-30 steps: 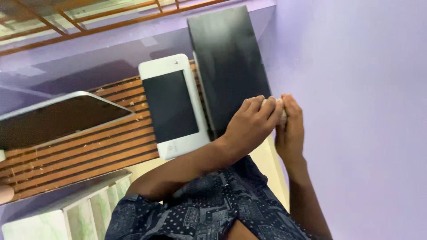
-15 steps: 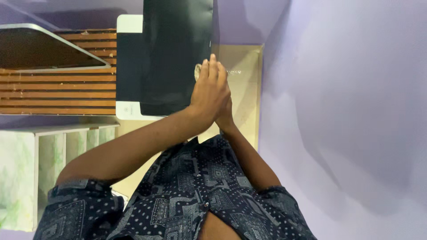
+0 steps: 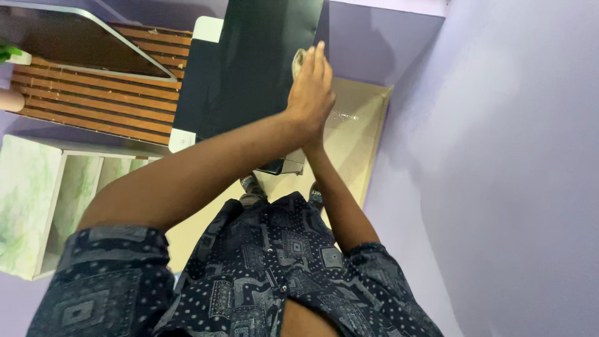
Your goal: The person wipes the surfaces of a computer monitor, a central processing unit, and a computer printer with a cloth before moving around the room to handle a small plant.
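My left hand (image 3: 310, 90) is raised in front of me with flat fingers, pressed palm to palm against my right hand (image 3: 317, 143), which is almost wholly hidden behind it. A small pale lump (image 3: 298, 61) peeks out between the palms at the fingertips. Both forearms come up from my dark patterned shirt (image 3: 274, 268). Behind the hands stands a tall black panel (image 3: 249, 62).
A white device with a dark screen (image 3: 187, 87) stands beside the black panel, against a wooden slatted panel (image 3: 93, 100). A grey-rimmed dark screen (image 3: 62, 34) is at the upper left, a white-green shelf unit (image 3: 31, 206) at the left. A purple wall (image 3: 499, 162) fills the right; cream floor (image 3: 352, 134) lies below.
The hands went from cupping the pale lump to pressing flat together and have risen slightly. The view has swung, so the panel and floor shifted.
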